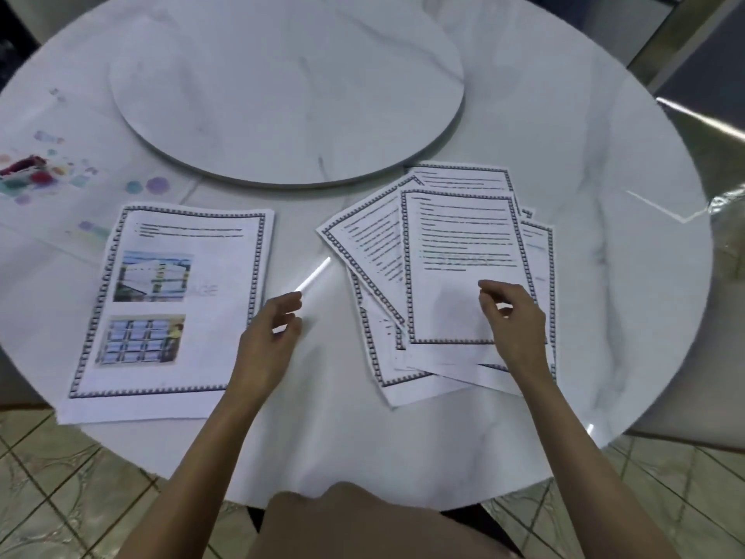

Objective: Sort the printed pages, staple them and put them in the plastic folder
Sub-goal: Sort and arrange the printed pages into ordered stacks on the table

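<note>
Print on all pages too blurred to read. Picture page [169, 308] lower left on table [604, 195]; fanned pages [455, 252] right. Left hand [268, 344] grip apart, empty; right hand [514, 320] grip apart over fan. Colourful sheet [48, 175] far left.

Round marble table [584, 163], picture page [169, 300] left, fanned text pages [455, 236] right, both hands [268, 340] hovering, empty.

Your white pages [459, 252] carry dark chequered borders (one sheet [173, 300] shows colour photos); the table [584, 163] is white, grey-veined marble.
</note>
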The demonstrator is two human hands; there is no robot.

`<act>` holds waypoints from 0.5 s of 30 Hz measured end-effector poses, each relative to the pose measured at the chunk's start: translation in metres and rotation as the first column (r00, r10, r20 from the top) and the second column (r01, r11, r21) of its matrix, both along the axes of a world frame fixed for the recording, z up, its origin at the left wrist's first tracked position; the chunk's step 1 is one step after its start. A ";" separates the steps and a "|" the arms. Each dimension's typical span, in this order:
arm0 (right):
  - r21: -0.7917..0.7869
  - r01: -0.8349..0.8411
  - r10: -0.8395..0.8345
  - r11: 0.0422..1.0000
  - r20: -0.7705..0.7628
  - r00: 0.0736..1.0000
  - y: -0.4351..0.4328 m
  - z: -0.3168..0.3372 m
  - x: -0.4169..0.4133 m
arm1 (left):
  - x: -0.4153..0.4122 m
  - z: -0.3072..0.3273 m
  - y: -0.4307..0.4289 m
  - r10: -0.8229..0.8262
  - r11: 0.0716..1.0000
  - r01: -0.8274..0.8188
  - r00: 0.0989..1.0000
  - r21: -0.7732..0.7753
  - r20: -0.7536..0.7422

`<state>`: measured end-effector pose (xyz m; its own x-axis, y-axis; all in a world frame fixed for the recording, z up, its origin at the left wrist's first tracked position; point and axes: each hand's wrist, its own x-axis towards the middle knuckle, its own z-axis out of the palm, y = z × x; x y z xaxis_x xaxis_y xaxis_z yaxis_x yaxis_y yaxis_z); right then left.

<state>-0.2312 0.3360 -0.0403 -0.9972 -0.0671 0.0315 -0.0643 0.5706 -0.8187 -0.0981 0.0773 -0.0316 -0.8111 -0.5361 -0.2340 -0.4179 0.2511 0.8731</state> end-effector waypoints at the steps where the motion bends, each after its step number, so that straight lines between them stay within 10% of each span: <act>1: 0.013 0.016 -0.016 1.000 -0.002 1.000 0.011 0.000 -0.006 | -0.004 -0.002 0.009 0.010 1.000 -0.010 1.000 0.001 -0.012; 15: 0.212 0.020 -0.049 0.977 0.132 0.990 0.067 -0.014 -0.053 | -0.065 -0.006 0.101 0.062 0.996 -0.064 0.997 0.069 0.035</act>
<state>-0.2842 0.4034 -0.0541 -0.9931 -0.0232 -0.1153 0.0619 0.7307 -0.6799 -0.1634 0.1780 -0.0373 -0.7674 -0.5674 -0.2986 -0.4595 0.1620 0.8733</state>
